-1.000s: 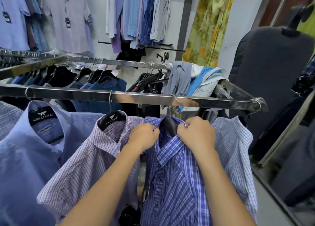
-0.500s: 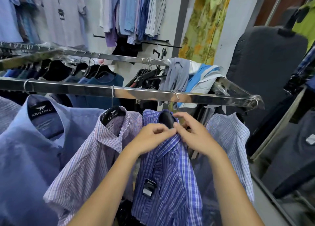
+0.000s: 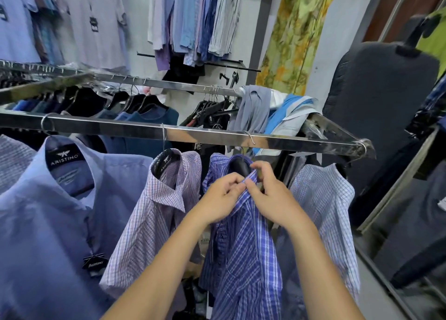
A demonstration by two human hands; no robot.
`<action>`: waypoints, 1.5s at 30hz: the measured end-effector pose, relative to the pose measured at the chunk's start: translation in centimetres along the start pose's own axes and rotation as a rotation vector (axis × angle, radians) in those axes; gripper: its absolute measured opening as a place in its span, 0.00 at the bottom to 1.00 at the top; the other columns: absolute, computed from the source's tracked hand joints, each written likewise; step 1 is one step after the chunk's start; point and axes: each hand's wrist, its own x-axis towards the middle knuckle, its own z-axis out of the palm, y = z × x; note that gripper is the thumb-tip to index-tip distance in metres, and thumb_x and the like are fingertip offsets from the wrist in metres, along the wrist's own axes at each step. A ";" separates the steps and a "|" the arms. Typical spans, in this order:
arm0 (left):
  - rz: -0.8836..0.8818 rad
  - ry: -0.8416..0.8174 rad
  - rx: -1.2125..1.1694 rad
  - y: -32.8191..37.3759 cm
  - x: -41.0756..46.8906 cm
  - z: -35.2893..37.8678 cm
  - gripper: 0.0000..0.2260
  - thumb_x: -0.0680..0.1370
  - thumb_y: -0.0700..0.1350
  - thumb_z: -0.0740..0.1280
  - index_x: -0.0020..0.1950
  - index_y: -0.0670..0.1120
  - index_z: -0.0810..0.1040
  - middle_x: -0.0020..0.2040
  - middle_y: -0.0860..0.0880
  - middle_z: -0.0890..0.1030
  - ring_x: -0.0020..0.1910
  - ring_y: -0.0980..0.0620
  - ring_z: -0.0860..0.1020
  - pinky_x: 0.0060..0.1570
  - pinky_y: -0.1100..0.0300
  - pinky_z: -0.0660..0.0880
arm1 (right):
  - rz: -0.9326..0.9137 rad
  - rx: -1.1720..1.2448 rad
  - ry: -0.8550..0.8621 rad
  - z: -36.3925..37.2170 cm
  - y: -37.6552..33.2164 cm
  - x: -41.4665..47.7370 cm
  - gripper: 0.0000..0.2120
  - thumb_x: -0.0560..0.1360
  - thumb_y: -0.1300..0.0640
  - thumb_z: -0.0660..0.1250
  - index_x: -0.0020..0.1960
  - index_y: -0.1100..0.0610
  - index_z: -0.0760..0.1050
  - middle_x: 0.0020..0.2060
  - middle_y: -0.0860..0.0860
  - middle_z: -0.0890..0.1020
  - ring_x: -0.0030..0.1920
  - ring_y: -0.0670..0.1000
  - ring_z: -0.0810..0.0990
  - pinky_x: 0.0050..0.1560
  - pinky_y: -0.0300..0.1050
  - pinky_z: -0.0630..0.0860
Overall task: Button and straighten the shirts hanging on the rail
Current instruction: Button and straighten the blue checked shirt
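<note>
Fingertips (image 3: 238, 183) of left hand (image 3: 220, 200) and right hand (image 3: 274, 200) pinched the collar (image 3: 215, 166) of the blue plaid shirt (image 3: 243, 261).
It hung on the steel rail (image 3: 212, 136).

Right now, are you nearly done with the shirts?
Not yet. The plain blue shirt looks closed. The left hand and right hand pinch the blue plaid shirt at its collar. The pale checked shirt may remain; its front is hidden.

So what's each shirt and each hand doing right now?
Left hand: pinching the collar of the blue checked shirt.
Right hand: pinching the same collar.
Blue checked shirt: hanging, collar pulled together.
Pink striped shirt: hanging, collar spread open.
Plain blue shirt: hanging, tag dangling.
Pale checked shirt: hanging, untouched.
</note>
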 end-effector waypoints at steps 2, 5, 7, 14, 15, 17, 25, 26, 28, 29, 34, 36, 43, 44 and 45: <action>-0.046 0.028 -0.043 0.2 0.1 -0.1 0.08 0.82 0.48 0.61 0.47 0.48 0.75 0.33 0.49 0.71 0.33 0.50 0.64 0.37 0.55 0.63 | 0.039 0.028 -0.015 0.2 0.1 -0.5 0.27 0.82 0.45 0.60 0.76 0.36 0.52 0.54 0.56 0.83 0.44 0.51 0.82 0.50 0.50 0.75; -0.129 0.045 -0.084 -0.1 0.2 0.0 0.08 0.83 0.49 0.61 0.47 0.48 0.75 0.34 0.51 0.71 0.34 0.52 0.66 0.39 0.55 0.65 | 0.074 0.047 -0.131 0.3 0.5 -0.8 0.45 0.77 0.47 0.70 0.78 0.31 0.39 0.70 0.53 0.76 0.66 0.54 0.77 0.68 0.55 0.72; -0.144 0.010 -0.109 -0.1 0.2 0.2 0.12 0.80 0.56 0.62 0.48 0.48 0.76 0.39 0.46 0.75 0.38 0.49 0.70 0.43 0.52 0.69 | 0.079 0.053 -0.157 0.3 1.0 -0.8 0.48 0.74 0.51 0.71 0.77 0.29 0.39 0.69 0.48 0.77 0.66 0.53 0.78 0.68 0.55 0.73; -0.072 -0.033 0.093 0.0 0.2 0.6 0.14 0.81 0.50 0.66 0.39 0.43 0.73 0.28 0.50 0.68 0.28 0.52 0.63 0.32 0.58 0.62 | 0.064 0.117 -0.166 -0.8 2.7 -0.9 0.38 0.77 0.61 0.70 0.77 0.34 0.57 0.59 0.36 0.76 0.65 0.48 0.77 0.67 0.46 0.73; -0.070 -0.054 0.099 -0.1 0.1 0.5 0.13 0.80 0.49 0.68 0.38 0.46 0.75 0.27 0.52 0.70 0.28 0.53 0.65 0.33 0.59 0.64 | 0.062 0.108 -0.161 -0.9 2.9 -0.9 0.37 0.77 0.61 0.70 0.76 0.34 0.59 0.60 0.35 0.76 0.65 0.48 0.77 0.68 0.48 0.73; -0.055 -0.032 0.125 -0.1 0.2 0.2 0.07 0.77 0.48 0.72 0.38 0.52 0.79 0.30 0.57 0.78 0.28 0.57 0.73 0.36 0.62 0.71 | 0.063 0.085 -0.140 -1.1 3.4 -0.6 0.35 0.77 0.60 0.70 0.74 0.32 0.61 0.62 0.37 0.78 0.64 0.47 0.77 0.68 0.51 0.73; -0.035 0.241 0.431 0.1 3.8 -3.6 0.28 0.75 0.47 0.68 0.74 0.52 0.67 0.68 0.51 0.77 0.66 0.50 0.75 0.67 0.55 0.71 | -0.020 0.000 -0.023 -1.4 2.1 -0.6 0.47 0.66 0.66 0.63 0.77 0.34 0.54 0.73 0.41 0.70 0.70 0.48 0.72 0.66 0.53 0.74; -0.049 0.149 0.403 0.4 4.3 -3.5 0.29 0.75 0.47 0.69 0.75 0.53 0.66 0.69 0.51 0.76 0.68 0.50 0.74 0.68 0.56 0.70 | -0.043 0.026 -0.019 -1.2 1.7 -0.7 0.48 0.65 0.67 0.63 0.78 0.36 0.54 0.75 0.40 0.66 0.72 0.46 0.70 0.68 0.50 0.73; -0.031 0.005 0.347 0.8 5.0 -3.1 0.27 0.74 0.45 0.73 0.72 0.51 0.70 0.66 0.52 0.78 0.65 0.54 0.76 0.68 0.58 0.70 | -0.071 0.047 -0.019 -1.1 1.4 -0.6 0.47 0.66 0.67 0.62 0.79 0.39 0.55 0.76 0.38 0.63 0.71 0.45 0.70 0.66 0.45 0.73; -0.007 -0.023 0.345 0.9 5.1 -2.9 0.25 0.74 0.44 0.74 0.70 0.49 0.73 0.63 0.52 0.79 0.63 0.55 0.77 0.68 0.58 0.71 | -0.074 0.056 -0.010 -1.0 1.4 -0.5 0.45 0.67 0.66 0.63 0.79 0.40 0.56 0.76 0.38 0.63 0.70 0.45 0.71 0.65 0.43 0.73; 0.077 0.058 0.357 -0.5 4.6 -2.1 0.22 0.77 0.45 0.72 0.70 0.47 0.76 0.66 0.53 0.79 0.66 0.58 0.75 0.66 0.67 0.67 | -0.050 0.067 0.121 0.1 2.2 0.1 0.28 0.82 0.52 0.63 0.78 0.38 0.60 0.46 0.43 0.82 0.42 0.44 0.75 0.50 0.44 0.73; 0.077 0.128 0.314 -1.2 4.2 -1.5 0.21 0.78 0.44 0.71 0.71 0.47 0.76 0.65 0.52 0.80 0.66 0.56 0.76 0.63 0.73 0.66 | -0.027 0.044 0.160 0.6 2.3 0.2 0.27 0.82 0.51 0.64 0.78 0.39 0.62 0.35 0.42 0.76 0.38 0.46 0.72 0.46 0.46 0.72; 0.054 0.434 0.425 -2.7 3.0 -0.7 0.09 0.77 0.48 0.68 0.47 0.46 0.87 0.38 0.45 0.86 0.40 0.48 0.85 0.45 0.54 0.79 | -0.012 -0.130 0.278 2.5 2.7 0.3 0.28 0.77 0.50 0.64 0.76 0.43 0.65 0.49 0.49 0.86 0.52 0.59 0.80 0.54 0.54 0.76; 0.038 0.462 0.419 -2.8 2.9 -0.6 0.10 0.76 0.50 0.69 0.44 0.45 0.86 0.35 0.46 0.85 0.37 0.50 0.85 0.42 0.53 0.79 | -0.013 -0.130 0.282 2.5 2.6 0.3 0.27 0.77 0.50 0.64 0.75 0.44 0.67 0.50 0.49 0.86 0.53 0.59 0.80 0.55 0.54 0.76; 0.018 0.480 0.407 -2.6 2.9 -0.3 0.10 0.76 0.50 0.70 0.42 0.45 0.86 0.34 0.47 0.85 0.36 0.52 0.84 0.41 0.55 0.79 | -0.013 -0.116 0.277 2.5 2.7 0.4 0.26 0.77 0.50 0.65 0.74 0.45 0.68 0.50 0.49 0.86 0.53 0.58 0.80 0.55 0.53 0.76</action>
